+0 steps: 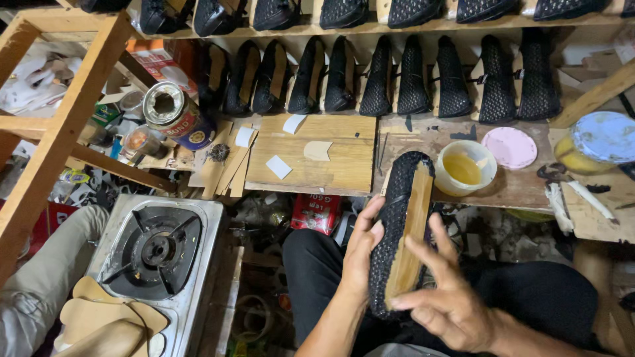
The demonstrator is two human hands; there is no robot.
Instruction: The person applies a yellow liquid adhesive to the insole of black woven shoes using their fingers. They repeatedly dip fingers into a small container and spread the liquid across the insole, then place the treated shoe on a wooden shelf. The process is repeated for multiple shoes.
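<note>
A black woven shoe upper on a wooden last (401,225) is held bottom-up over my lap. My left hand (361,251) grips its left side, fingers curled against the weave. My right hand (446,301) supports it from the right; its index finger lies across the tan wooden bottom near the heel end. A small tub of yellow glue (464,168) stands on the workbench just beyond the shoe's toe, next to a pink lid (509,147).
Rows of black woven shoes (397,76) line the wooden shelves. A wooden board (317,155) carries small paper pieces. A tin can (173,114) lies tilted at left. A gas stove (159,254) with tan insoles (106,324) stands lower left, beside another person's knee (46,264).
</note>
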